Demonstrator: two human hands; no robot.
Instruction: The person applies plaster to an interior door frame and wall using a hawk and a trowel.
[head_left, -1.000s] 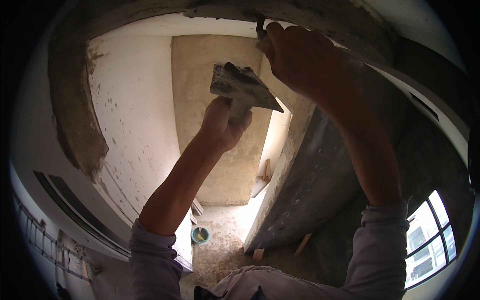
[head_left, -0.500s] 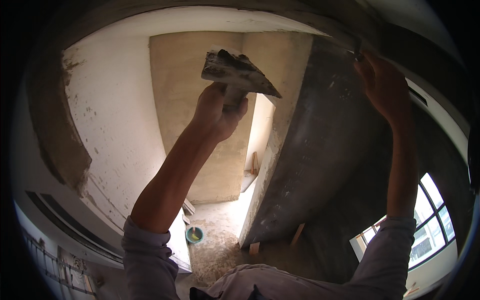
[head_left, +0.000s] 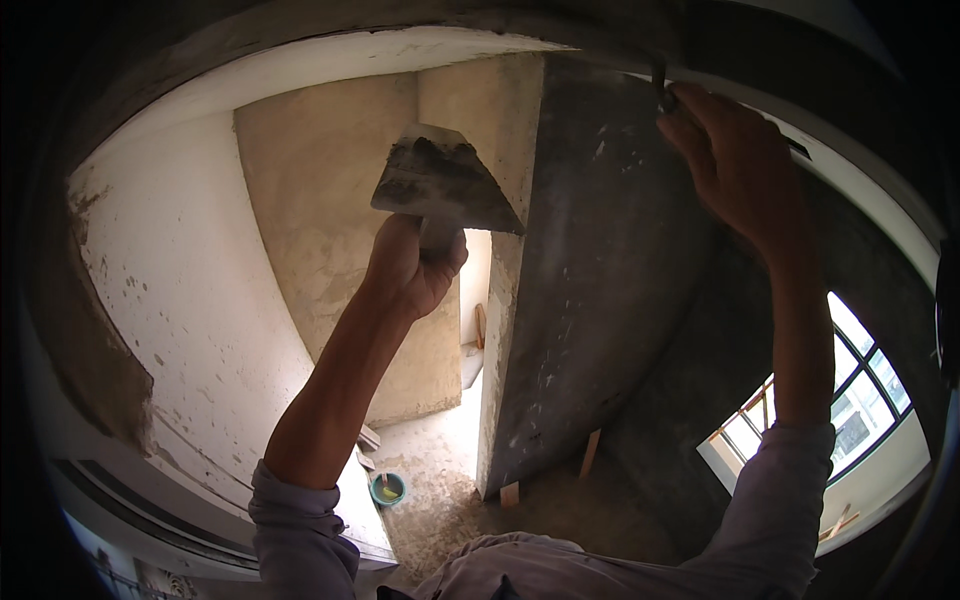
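Observation:
My left hand (head_left: 410,265) grips the handle of a broad flat trowel blade (head_left: 440,175), held up in the middle of the view with dark wet mortar on it. My right hand (head_left: 735,165), raised at the upper right, is closed on the dark handle of a tool (head_left: 662,90) at the underside of the grey overhead beam (head_left: 730,40); the tool's working part is too dark to make out clearly.
A white wall (head_left: 170,290) is on the left, a beige plastered wall (head_left: 310,210) ahead, and a dark grey wall (head_left: 600,280) on the right. Below are a teal bucket (head_left: 388,490) on the floor (head_left: 440,530) and wooden boards (head_left: 590,450). A window (head_left: 860,400) is at the lower right.
My right hand and its tool moved right along the beam, then slightly back left in the picture. The trowel rose, then dropped a little and sits farther left. The view has shifted.

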